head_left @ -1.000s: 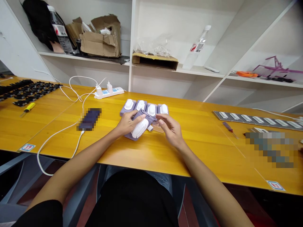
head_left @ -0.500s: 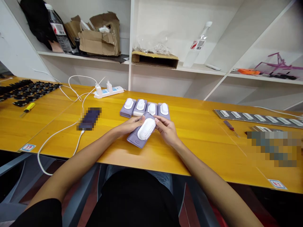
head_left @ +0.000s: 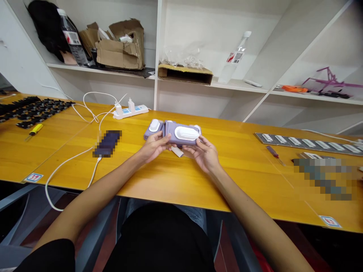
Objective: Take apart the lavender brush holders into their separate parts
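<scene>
Held level between both hands is a purple box-shaped device (head_left: pixel 172 137) with a white, ribbed oval piece (head_left: pixel 186 133) on its upper face. My left hand (head_left: pixel 154 146) grips its left end, thumb on top. At the right end, my right hand (head_left: pixel 204 152) has its thumb and fingers closed on the edge. Beneath the device, between the hands, shows a small pale strip (head_left: pixel 177 152); whether it is attached I cannot tell. Just behind sits a row of similar purple devices. The leftmost device (head_left: pixel 149 133) shows plainly, while the held one mostly covers the others.
A white power strip (head_left: pixel 131 112) with cables stands at the back. A blurred-out phone (head_left: pixel 107 143) lies left, beyond it a yellow screwdriver (head_left: pixel 34 130) and several black parts (head_left: pixel 48 109). To the right are a long grey tray (head_left: pixel 306 142) of white pieces and another screwdriver (head_left: pixel 273 152).
Both hands have turned the held device from a steep slant to nearly level and moved it slightly up and away. It now hides most of the row behind.
</scene>
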### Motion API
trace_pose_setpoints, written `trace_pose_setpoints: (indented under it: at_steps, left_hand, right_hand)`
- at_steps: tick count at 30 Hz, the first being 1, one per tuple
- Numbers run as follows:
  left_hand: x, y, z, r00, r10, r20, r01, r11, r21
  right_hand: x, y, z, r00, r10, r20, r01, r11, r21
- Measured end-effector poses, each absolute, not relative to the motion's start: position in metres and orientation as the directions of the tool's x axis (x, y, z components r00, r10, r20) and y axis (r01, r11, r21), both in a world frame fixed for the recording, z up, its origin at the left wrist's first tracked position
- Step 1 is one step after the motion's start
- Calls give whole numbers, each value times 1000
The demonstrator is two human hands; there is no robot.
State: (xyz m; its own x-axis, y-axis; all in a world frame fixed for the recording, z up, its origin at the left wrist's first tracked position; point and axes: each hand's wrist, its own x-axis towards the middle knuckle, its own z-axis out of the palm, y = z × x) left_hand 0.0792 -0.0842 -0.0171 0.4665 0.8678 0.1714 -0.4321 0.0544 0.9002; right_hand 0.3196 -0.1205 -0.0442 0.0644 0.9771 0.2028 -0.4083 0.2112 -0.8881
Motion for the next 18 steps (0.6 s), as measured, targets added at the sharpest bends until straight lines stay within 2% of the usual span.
trace_pose_setpoints:
  at_steps: [5,13,18]
  left_hand:
    - [80,-76,-26,334,914,231,-464,-54,884]
    - [81,-84,-22,475,859,194,-360,-11,933]
    - [78,-87,-20,535,826,179,-304,-9,953]
  right_hand:
    - [308,-131,-43,-105,980,170,-350,124,-929]
    - [287,-136,-61,-149,980,134,-83,123,-989]
    - [297,-137,-52,-274,954,118,-73,102,-992]
